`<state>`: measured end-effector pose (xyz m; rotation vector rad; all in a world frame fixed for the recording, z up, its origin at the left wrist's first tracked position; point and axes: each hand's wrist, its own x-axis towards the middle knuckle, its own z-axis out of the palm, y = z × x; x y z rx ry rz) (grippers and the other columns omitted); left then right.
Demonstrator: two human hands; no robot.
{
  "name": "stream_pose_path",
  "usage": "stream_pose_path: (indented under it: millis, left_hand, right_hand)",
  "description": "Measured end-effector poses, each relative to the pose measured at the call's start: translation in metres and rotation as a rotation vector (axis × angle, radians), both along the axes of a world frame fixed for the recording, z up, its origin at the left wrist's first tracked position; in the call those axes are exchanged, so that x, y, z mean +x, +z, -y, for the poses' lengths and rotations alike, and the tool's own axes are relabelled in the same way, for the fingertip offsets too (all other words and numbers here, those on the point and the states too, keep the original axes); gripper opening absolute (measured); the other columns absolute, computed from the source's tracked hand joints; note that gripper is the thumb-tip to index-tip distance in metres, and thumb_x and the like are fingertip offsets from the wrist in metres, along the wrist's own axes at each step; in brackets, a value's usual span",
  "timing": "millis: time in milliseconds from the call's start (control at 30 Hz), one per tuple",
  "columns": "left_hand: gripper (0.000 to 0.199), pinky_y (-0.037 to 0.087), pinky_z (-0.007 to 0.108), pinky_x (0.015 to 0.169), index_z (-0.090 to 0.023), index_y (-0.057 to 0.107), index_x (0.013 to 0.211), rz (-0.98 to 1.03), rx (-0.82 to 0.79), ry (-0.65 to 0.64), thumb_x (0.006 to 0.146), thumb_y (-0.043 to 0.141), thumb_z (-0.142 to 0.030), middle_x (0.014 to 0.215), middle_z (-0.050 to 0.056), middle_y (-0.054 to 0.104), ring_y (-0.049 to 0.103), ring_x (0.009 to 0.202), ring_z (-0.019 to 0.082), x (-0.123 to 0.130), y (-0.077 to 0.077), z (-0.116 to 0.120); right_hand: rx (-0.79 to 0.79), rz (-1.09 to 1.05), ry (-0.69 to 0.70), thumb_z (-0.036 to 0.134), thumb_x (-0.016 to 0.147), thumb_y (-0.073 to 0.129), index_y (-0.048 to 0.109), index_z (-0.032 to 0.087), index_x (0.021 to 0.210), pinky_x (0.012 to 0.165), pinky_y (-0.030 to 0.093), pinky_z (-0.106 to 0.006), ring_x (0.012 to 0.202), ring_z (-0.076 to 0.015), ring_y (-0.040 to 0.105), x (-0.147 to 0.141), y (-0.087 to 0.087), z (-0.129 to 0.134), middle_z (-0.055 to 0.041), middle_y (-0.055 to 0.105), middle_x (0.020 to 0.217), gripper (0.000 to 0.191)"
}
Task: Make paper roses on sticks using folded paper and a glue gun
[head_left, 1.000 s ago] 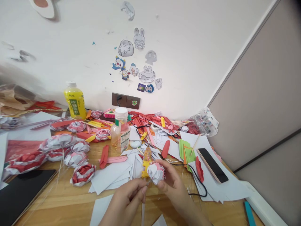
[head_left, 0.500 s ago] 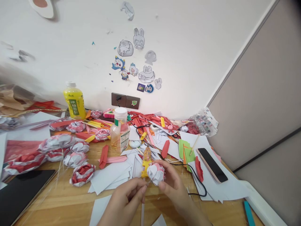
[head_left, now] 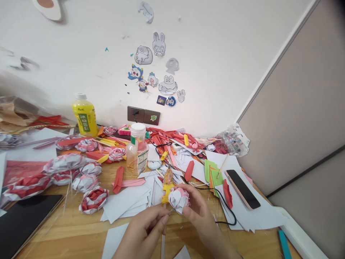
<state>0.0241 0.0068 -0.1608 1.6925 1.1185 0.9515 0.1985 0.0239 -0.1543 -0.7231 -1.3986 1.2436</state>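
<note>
A white-and-pink folded paper flower (head_left: 179, 200) is held in the curved fingers and thumb of my right hand (head_left: 199, 210), which grips it from its right side. Just left of the flower, my left hand (head_left: 151, 225) is closed in a pinch. A thin greyish bit shows at its fingertips, by the flower's underside, too small to name. Behind both hands lies a yellow glue gun (head_left: 167, 189) with a speckled brownish front, partly covered by the flower. A translucent glue stick (head_left: 163, 245) extends toward me beneath my left hand.
Several red-and-white paper flowers (head_left: 93, 200) lie at left, near a black tablet (head_left: 29, 223). A clear jar (head_left: 138, 151) and yellow drink bottle (head_left: 84, 117) stand behind. White paper sheets (head_left: 126, 203), green paper pieces (head_left: 211, 172), a phone (head_left: 242, 189) and a black cable (head_left: 229, 212) surround the hands.
My left fingertips have shifted very slightly at the flower's underside, and the greyish bit there shows a little more. The right hand keeps its hold on the flower.
</note>
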Motion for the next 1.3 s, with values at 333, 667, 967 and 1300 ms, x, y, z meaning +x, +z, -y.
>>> stream_pose_path:
  millis: [333, 667, 967, 1300]
  left_hand:
    - [0.028, 0.047, 0.021, 0.055, -0.023, 0.065, 0.068, -0.062, 0.160, 0.053, 0.086, 0.046, -0.034, 0.064, 0.000, 0.065, 0.058, 0.059, 0.014, -0.0008, 0.0016, -0.0020]
    - [0.024, 0.048, 0.020, 0.053, -0.023, 0.067, 0.071, -0.068, 0.209, 0.067, 0.084, 0.048, -0.031, 0.064, 0.000, 0.067, 0.060, 0.057, 0.014, 0.0002, 0.0042, 0.0005]
    - [0.025, 0.047, 0.020, 0.052, -0.023, 0.065, 0.069, -0.063, 0.223, 0.041, 0.085, 0.047, -0.030, 0.064, -0.001, 0.067, 0.059, 0.056, 0.014, 0.0000, 0.0056, 0.0001]
    - [0.027, 0.045, 0.019, 0.052, -0.021, 0.059, 0.071, -0.113, 0.244, -0.006, 0.088, 0.042, -0.031, 0.062, 0.000, 0.065, 0.058, 0.057, 0.013, -0.0002, 0.0025, 0.0007]
  right_hand:
    - [-0.021, 0.059, -0.033, 0.054, 0.075, 0.068, 0.061, 0.026, 0.112, 0.089, 0.045, -0.035, 0.103, -0.0240, 0.057, -0.0003, -0.0046, -0.0020, -0.0063, 0.061, 0.110, 0.047]
    - [-0.042, 0.054, -0.036, 0.052, 0.076, 0.068, 0.061, 0.026, 0.108, 0.085, 0.046, -0.031, 0.097, -0.0213, 0.057, -0.0015, -0.0008, 0.0004, -0.0048, 0.061, 0.105, 0.042]
    - [-0.028, 0.056, -0.045, 0.052, 0.076, 0.067, 0.061, 0.025, 0.107, 0.085, 0.047, -0.032, 0.097, -0.0224, 0.057, -0.0016, -0.0010, 0.0004, -0.0058, 0.061, 0.105, 0.042]
    - [0.057, 0.007, 0.002, 0.047, 0.080, 0.066, 0.060, 0.030, 0.112, 0.085, 0.046, -0.026, 0.098, -0.0185, 0.057, -0.0001, -0.0032, 0.0010, -0.0024, 0.061, 0.107, 0.036]
